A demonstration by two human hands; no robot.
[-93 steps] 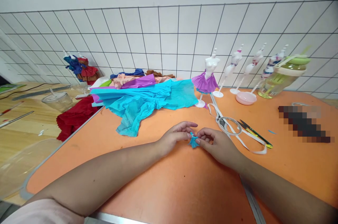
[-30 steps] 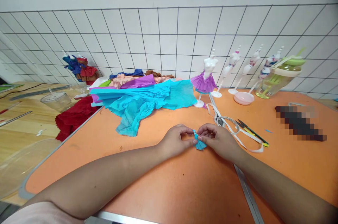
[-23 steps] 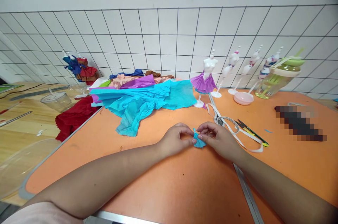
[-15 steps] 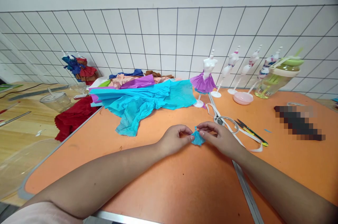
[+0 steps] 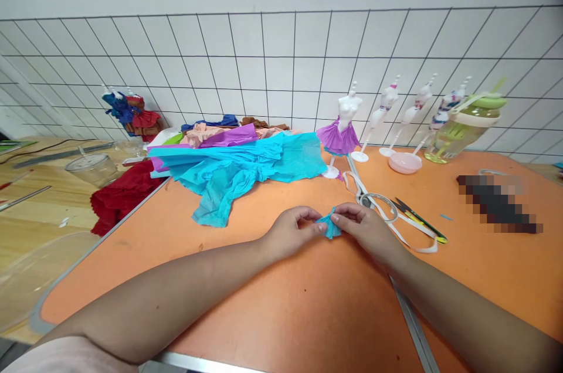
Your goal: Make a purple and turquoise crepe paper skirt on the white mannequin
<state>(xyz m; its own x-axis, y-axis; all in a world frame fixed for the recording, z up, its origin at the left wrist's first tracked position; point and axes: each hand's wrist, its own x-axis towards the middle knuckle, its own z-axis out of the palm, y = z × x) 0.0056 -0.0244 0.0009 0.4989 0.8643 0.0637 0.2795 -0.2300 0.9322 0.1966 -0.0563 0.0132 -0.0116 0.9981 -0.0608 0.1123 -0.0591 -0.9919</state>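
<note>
Between my two hands is a small gathered piece of blue crepe paper (image 5: 333, 231), fanned out at its lower edge. My left hand (image 5: 295, 231) pinches its left side between thumb and fingers. On the other side, my right hand (image 5: 364, 225) grips the paper's top right with thumb and forefinger. Beyond the hands stands a small white dress-form mannequin (image 5: 349, 108) wearing a purple gathered skirt (image 5: 338, 138) with a blue edge beneath. A large crumpled sheet of blue crepe paper (image 5: 246, 170) lies at the back left.
Right of my hands lie a roll of clear tape (image 5: 377, 206), scissors (image 5: 422, 219) and a white ribbon (image 5: 426, 249). Behind are several mannequins (image 5: 382, 108), a pink bowl (image 5: 405, 163) and a green-lidded bottle (image 5: 466, 126). Red crepe paper (image 5: 125, 191) hangs over the left table edge (image 5: 109, 229).
The small blue paper has been turned and spread between the fingers; its narrow top end now sits closer in my right fingertips. Both hands stay in nearly the same place.
</note>
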